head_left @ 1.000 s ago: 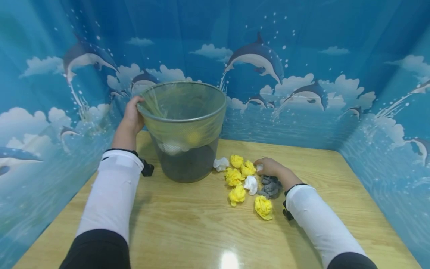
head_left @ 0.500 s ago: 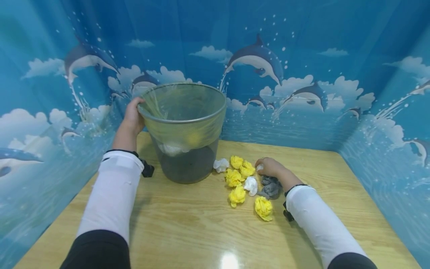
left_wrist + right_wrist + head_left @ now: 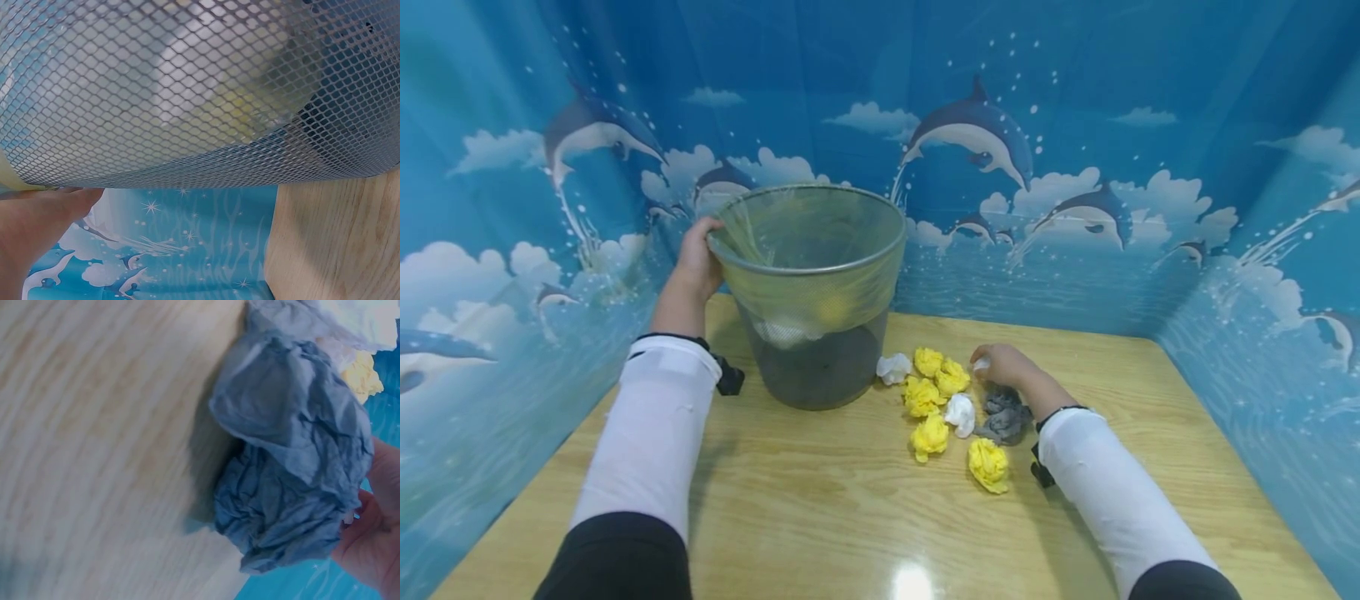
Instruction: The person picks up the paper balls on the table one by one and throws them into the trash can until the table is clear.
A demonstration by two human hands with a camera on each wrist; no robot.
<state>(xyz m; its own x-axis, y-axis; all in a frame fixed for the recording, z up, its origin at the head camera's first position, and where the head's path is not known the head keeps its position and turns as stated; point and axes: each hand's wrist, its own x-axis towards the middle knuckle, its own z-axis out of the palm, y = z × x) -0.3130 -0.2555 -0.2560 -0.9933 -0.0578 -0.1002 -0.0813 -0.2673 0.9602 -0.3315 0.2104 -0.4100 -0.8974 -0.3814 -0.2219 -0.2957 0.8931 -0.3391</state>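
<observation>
Left hand (image 3: 697,257) higher, gripping; right hand (image 3: 1007,367) lower, pinching (both arms (image 3: 651,433) stretched forward).

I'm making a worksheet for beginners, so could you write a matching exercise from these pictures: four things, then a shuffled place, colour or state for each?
1. bin
2. left hand
3. right hand
4. wad nearest the viewer

A. bright yellow
B. holding a small white wad
C. mesh-walled and open-topped
D. gripping the rim

Pairs: 1-C, 2-D, 3-B, 4-A
</observation>
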